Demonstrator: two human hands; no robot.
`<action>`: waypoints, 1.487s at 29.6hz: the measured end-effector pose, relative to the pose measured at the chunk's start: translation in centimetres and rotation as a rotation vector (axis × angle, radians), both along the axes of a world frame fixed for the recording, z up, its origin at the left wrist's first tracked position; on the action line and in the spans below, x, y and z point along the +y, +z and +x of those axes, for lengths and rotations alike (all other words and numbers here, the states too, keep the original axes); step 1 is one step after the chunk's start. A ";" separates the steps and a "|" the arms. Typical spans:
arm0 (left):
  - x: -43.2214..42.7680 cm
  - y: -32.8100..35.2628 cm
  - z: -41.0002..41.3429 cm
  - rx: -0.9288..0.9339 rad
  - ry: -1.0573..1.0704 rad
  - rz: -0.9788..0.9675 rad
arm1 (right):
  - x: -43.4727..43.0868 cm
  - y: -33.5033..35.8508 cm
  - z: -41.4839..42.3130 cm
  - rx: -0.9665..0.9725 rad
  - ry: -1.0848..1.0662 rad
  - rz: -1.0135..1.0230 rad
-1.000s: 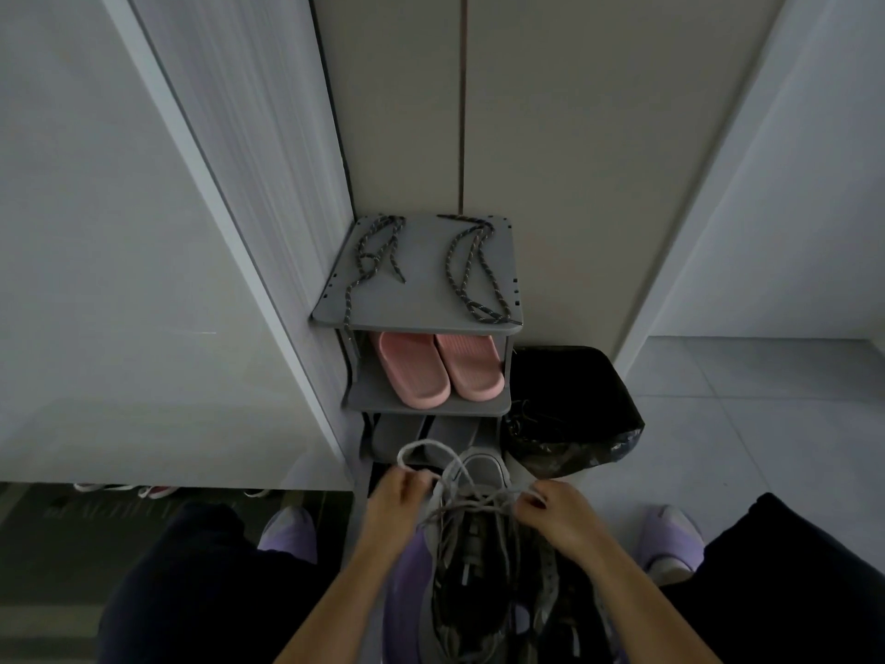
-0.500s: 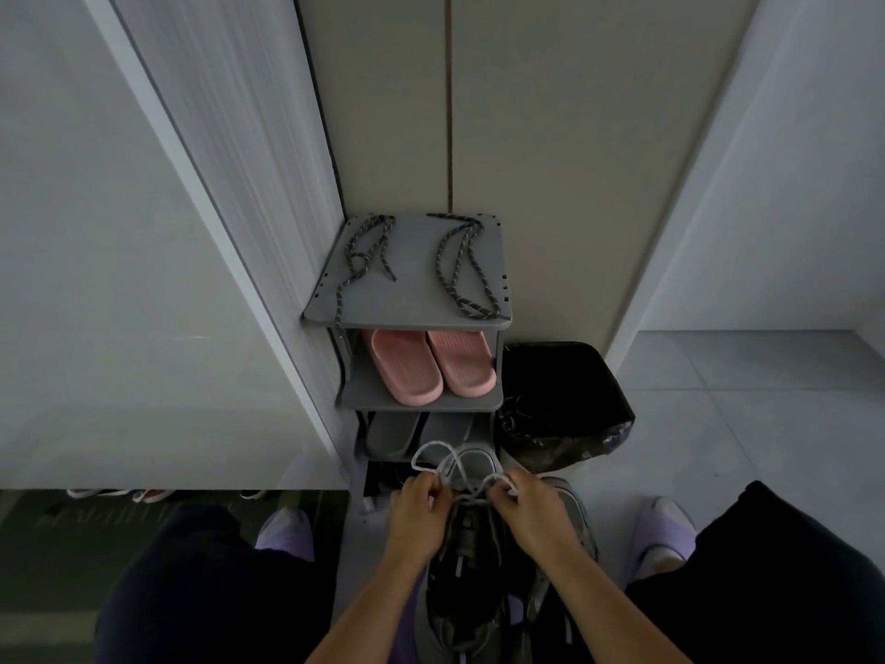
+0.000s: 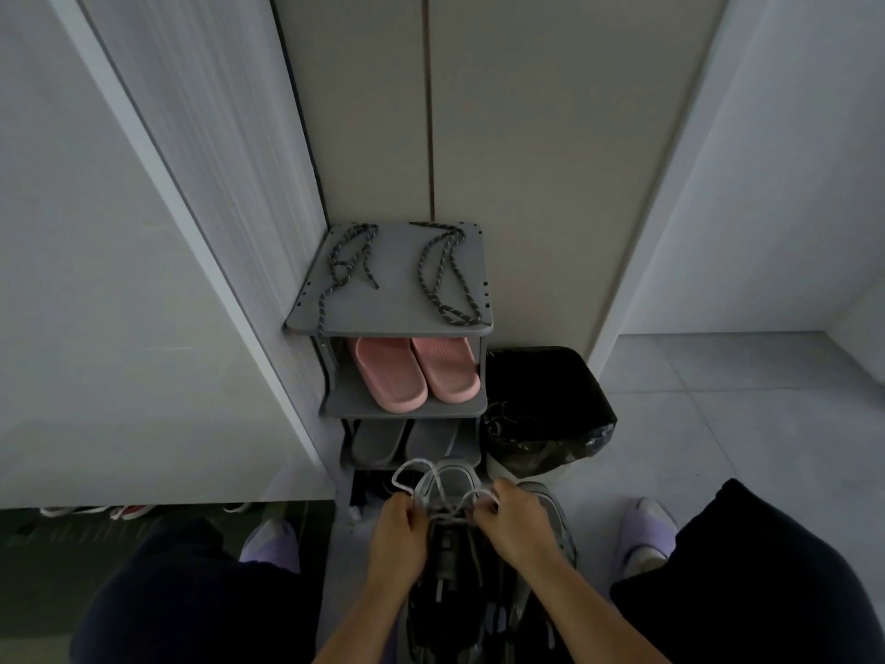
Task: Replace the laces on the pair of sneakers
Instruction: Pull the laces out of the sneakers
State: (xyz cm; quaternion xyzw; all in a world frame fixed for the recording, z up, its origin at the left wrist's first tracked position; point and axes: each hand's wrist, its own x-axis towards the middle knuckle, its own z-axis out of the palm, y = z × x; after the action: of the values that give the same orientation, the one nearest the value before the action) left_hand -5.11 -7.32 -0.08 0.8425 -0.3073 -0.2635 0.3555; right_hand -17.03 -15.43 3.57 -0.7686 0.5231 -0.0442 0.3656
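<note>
A grey sneaker (image 3: pixel 448 484) lies between my knees, toe toward the shoe rack, with a second sneaker (image 3: pixel 550 515) close on its right. My left hand (image 3: pixel 400 531) and my right hand (image 3: pixel 515 519) each pinch a loop of the white lace (image 3: pixel 414 472) over the sneaker's tongue, hands close together. Two dark speckled laces, one on the left (image 3: pixel 347 266) and one on the right (image 3: pixel 450 275), lie loose on the top shelf of the grey rack (image 3: pixel 397 313).
Pink slippers (image 3: pixel 414 371) fill the rack's second shelf and grey slippers (image 3: pixel 402 440) the third. A bin lined with a black bag (image 3: pixel 546 414) stands right of the rack. Walls and a cabinet door close in the corner. My feet wear lilac slippers (image 3: pixel 644 539).
My hands have come together from wide apart, drawing the white lace into loops over the sneaker's tongue. The view has tilted slightly, so the rack sits higher.
</note>
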 end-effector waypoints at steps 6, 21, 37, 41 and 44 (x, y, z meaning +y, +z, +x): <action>0.2 -0.1 1.3 0.347 0.338 -0.133 | -0.6 -0.6 -1.0 -0.303 -0.310 0.199; 0.5 3.1 -0.1 0.238 0.213 -0.317 | -0.8 -2.2 -1.0 -0.138 -0.038 0.152; 0.1 3.4 0.7 0.351 0.182 -0.313 | 0.1 -2.1 -0.8 -0.066 0.090 0.060; -0.3 4.1 0.6 0.416 0.180 -0.332 | 0.0 -1.6 -0.5 -0.047 0.083 0.072; 0.5 3.1 0.1 0.383 0.146 -0.258 | 0.3 -1.6 0.0 -0.026 0.108 0.063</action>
State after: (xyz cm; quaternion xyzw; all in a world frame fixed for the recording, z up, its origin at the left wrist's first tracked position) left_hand -5.06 -6.83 3.01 0.7448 -0.2035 -0.3506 0.5300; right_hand -17.06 -15.13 1.99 -0.7831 0.4772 -0.0179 0.3983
